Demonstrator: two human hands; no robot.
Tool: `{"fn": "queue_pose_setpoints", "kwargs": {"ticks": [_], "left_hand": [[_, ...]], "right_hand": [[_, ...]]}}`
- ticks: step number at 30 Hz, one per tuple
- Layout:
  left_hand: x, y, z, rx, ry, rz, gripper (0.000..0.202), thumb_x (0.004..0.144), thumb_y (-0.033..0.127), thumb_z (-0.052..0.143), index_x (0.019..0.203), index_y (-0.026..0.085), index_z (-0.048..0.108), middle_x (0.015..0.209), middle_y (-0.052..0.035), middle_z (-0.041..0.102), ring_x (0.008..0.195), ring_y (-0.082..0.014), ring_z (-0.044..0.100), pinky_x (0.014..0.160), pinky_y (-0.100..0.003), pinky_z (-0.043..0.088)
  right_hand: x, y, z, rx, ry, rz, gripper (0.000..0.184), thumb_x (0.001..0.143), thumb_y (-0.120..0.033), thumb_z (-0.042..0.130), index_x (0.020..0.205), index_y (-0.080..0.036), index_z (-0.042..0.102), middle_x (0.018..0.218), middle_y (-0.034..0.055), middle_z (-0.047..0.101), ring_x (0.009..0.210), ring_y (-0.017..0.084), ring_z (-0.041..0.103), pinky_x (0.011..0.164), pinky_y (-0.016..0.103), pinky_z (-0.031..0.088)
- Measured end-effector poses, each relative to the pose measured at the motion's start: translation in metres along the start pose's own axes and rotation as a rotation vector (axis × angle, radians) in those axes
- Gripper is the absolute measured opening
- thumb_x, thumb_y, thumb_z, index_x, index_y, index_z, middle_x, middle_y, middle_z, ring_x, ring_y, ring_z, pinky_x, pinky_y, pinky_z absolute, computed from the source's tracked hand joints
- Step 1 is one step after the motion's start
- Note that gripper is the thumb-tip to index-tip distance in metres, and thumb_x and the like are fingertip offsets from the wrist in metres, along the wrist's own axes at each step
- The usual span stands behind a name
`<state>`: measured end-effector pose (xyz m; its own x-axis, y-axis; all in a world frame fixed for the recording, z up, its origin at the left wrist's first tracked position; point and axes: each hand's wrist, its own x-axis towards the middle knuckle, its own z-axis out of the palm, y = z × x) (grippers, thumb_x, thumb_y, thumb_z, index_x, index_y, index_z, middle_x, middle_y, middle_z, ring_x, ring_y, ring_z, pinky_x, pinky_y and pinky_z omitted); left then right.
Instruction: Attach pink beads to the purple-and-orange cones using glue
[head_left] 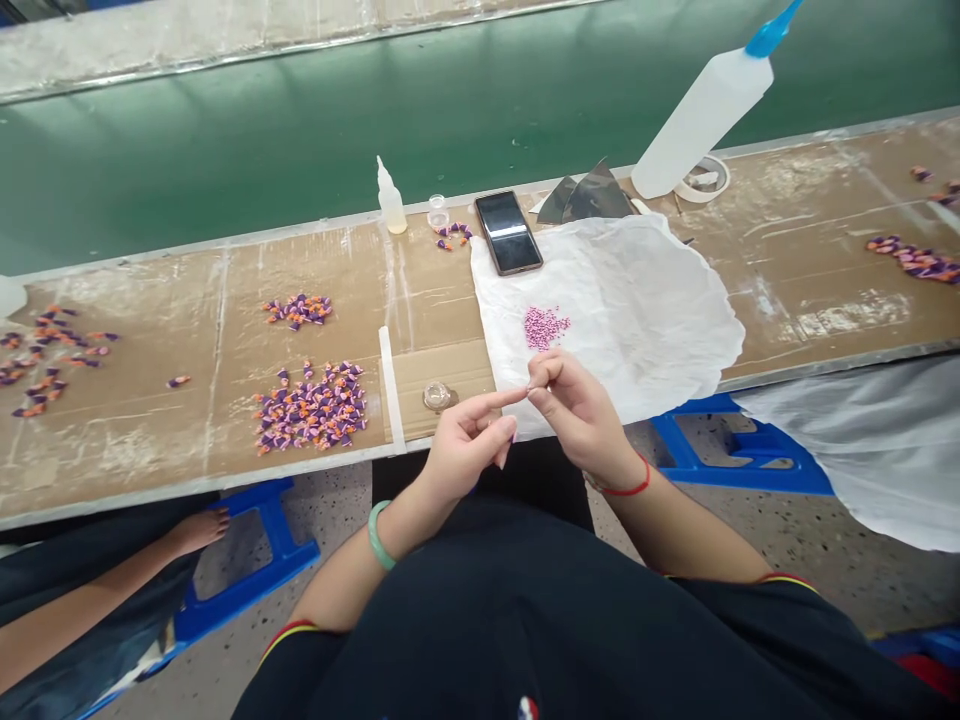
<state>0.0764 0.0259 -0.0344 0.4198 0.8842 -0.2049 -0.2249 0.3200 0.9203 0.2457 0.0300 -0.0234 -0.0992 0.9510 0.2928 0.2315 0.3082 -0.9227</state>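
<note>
On your white cloth (637, 300) the beads (545, 327) are pink, while left of the cloth the pieces (311, 410) mix purple, orange and pink.

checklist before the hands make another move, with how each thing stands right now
1. Left hand and right hand meeting at the fingertips: ok.
2. Something held between those fingertips: cannot tell, too small to make out.
3. Pink beads gathered in a loose heap on the white sheet: ok.
4. Phone off the white sheet: not ok, its lower part overlaps the sheet's edge.
5. Purple-and-orange pieces apart from the beads: ok, heaped on the table to the left.
6. Small bottle standing upright: ok.
</note>
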Motion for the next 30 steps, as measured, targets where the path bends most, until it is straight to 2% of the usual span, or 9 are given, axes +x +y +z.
{"fn": "queue_pose_setpoints", "kwargs": {"ticks": [6,8,11,13,16,19,22,26,30], "left_hand": [[-0.005,0.001,-0.004,-0.046,0.013,-0.027,0.04,0.081,0.042,0.073,0.11,0.015,0.073,0.05,0.0057,0.053,0.04,-0.0056,0.04,0.047,-0.022,0.031],[-0.004,0.006,-0.004,-0.072,0.03,-0.047,0.036,0.078,0.042,0.075,0.1,0.015,0.073,0.05,0.0059,0.053,0.04,-0.0051,0.039,0.046,-0.022,0.03],[-0.003,0.012,-0.001,-0.117,0.059,-0.099,0.034,0.071,0.044,0.079,0.088,0.015,0.07,0.053,0.0062,0.053,0.039,-0.0036,0.037,0.043,-0.021,0.026],[-0.002,0.014,0.0,-0.131,0.066,-0.12,0.034,0.07,0.044,0.079,0.084,0.015,0.068,0.052,0.0068,0.051,0.039,-0.0032,0.035,0.042,-0.02,0.024],[-0.002,0.013,0.002,-0.111,0.08,-0.068,0.033,0.072,0.046,0.078,0.079,0.015,0.066,0.051,0.0063,0.051,0.039,-0.0034,0.036,0.042,-0.02,0.024],[-0.003,0.012,0.003,0.002,0.116,0.022,0.034,0.075,0.047,0.076,0.076,0.016,0.062,0.051,0.0057,0.052,0.041,-0.0047,0.039,0.043,-0.02,0.03],[-0.005,0.013,0.006,0.108,0.168,0.094,0.034,0.079,0.049,0.073,0.076,0.018,0.06,0.05,0.0066,0.048,0.042,-0.0061,0.041,0.043,-0.021,0.031],[-0.007,0.011,0.008,0.147,0.236,0.175,0.033,0.082,0.048,0.07,0.076,0.019,0.056,0.052,0.0068,0.046,0.043,-0.0062,0.039,0.043,-0.021,0.031],[-0.01,0.009,0.005,0.119,0.233,0.162,0.031,0.083,0.046,0.069,0.076,0.019,0.055,0.051,0.0076,0.045,0.042,-0.0061,0.037,0.044,-0.022,0.031]], "right_hand": [[0.001,0.002,0.004,-0.107,0.028,-0.166,0.005,0.096,-0.023,0.054,0.094,-0.027,0.055,0.087,0.0044,0.055,0.086,0.022,0.054,0.077,0.041,0.046],[0.003,0.0,0.0,-0.172,-0.018,-0.228,0.01,0.095,-0.022,0.053,0.096,-0.029,0.061,0.094,0.0062,0.061,0.09,0.024,0.057,0.08,0.044,0.049],[0.003,-0.003,-0.002,-0.267,-0.032,-0.293,0.014,0.093,-0.023,0.056,0.087,-0.031,0.066,0.101,0.0066,0.067,0.101,0.028,0.06,0.09,0.052,0.048],[0.0,-0.005,0.002,-0.229,0.004,-0.245,0.013,0.093,-0.027,0.058,0.082,-0.03,0.064,0.102,0.0071,0.067,0.109,0.03,0.059,0.097,0.056,0.047],[-0.01,-0.004,0.012,0.022,0.032,-0.035,0.013,0.094,-0.034,0.059,0.082,-0.028,0.061,0.108,0.0083,0.064,0.114,0.029,0.058,0.098,0.052,0.05],[-0.019,-0.002,0.026,0.284,0.061,0.166,0.016,0.092,-0.039,0.062,0.083,-0.025,0.06,0.112,0.0073,0.057,0.102,0.023,0.06,0.087,0.041,0.055],[-0.022,-0.003,0.038,0.412,0.107,0.28,0.021,0.089,-0.043,0.065,0.083,-0.024,0.058,0.103,0.0053,0.051,0.088,0.019,0.057,0.078,0.035,0.055],[-0.021,-0.006,0.047,0.479,0.151,0.314,0.015,0.087,-0.036,0.067,0.081,-0.024,0.06,0.09,0.0019,0.049,0.082,0.016,0.054,0.076,0.031,0.052],[-0.017,-0.008,0.038,0.358,0.072,0.238,0.006,0.089,-0.03,0.063,0.089,-0.024,0.064,0.089,0.0021,0.057,0.084,0.017,0.058,0.077,0.031,0.051]]}}
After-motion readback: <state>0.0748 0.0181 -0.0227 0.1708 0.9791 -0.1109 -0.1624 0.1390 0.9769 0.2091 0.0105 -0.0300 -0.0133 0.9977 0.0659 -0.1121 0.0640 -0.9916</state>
